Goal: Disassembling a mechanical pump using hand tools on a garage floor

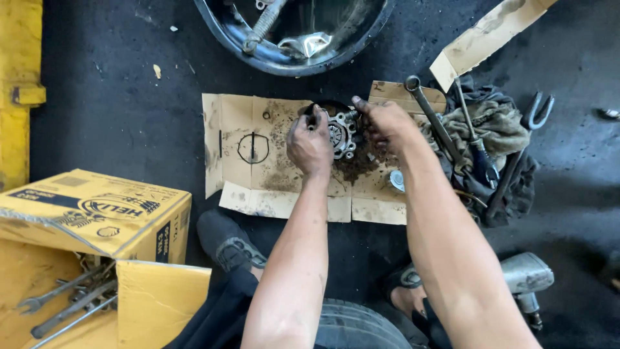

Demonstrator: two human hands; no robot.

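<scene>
Teardown work on a flattened cardboard sheet (245, 187), spread over dark floor. Round metal part (341, 134) with a toothed centre and bolt heads round its rim, lying near the sheet's upper middle, between both hands. Left hand (310, 145) curled shut on the part's dark left edge, knuckles up, pinning it down. Right hand (386, 123) with fingertips pinched together at the upper right rim, on something too small to make out. Brown grit (358, 165) heaped just below the part; small round metal piece (396, 179) lying apart to the lower right.

Judged from this: picking or cleaning at the rim of a stripped-down unit. Next move calling for a steady left grip so the part cannot turn, and a fine pinch on the right, with grit kept out of the teeth.

Long wrench (433, 119) and dirty rag (500, 123) close by on the right. Black pan (361, 45) above. Yellow box (97, 213) with spanners (64, 300) at lower left, and an impact wrench (526, 274) on the floor at lower right.
</scene>
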